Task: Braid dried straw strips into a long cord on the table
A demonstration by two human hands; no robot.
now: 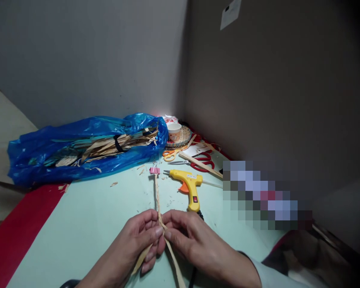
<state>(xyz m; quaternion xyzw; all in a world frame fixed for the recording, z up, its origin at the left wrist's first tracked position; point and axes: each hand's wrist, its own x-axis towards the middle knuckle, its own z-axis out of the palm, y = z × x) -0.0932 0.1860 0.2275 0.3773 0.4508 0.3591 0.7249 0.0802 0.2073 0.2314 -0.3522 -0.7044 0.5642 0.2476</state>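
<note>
A pale, dried plant-fibre braid [157, 194] runs from a pink binder clip [155, 171] on the table toward me. My left hand [145, 236] pinches the braid's near end from the left, and one flat loose strand hangs below its fingers. From the other side, my right hand [189, 236] grips the same end between thumb and forefinger. A second loose strand [175, 264] trails down from there past the bottom edge. The exact crossing of the strands is partly hidden by my fingertips.
A yellow glue gun [187, 182] lies just beyond my right hand. Behind it are red-handled scissors [202, 163] and orange-handled scissors [174, 154]. A cup [174, 132] stands on a woven tray [184, 138]. A blue plastic bag [48, 148] holds bundled dried strips [108, 148].
</note>
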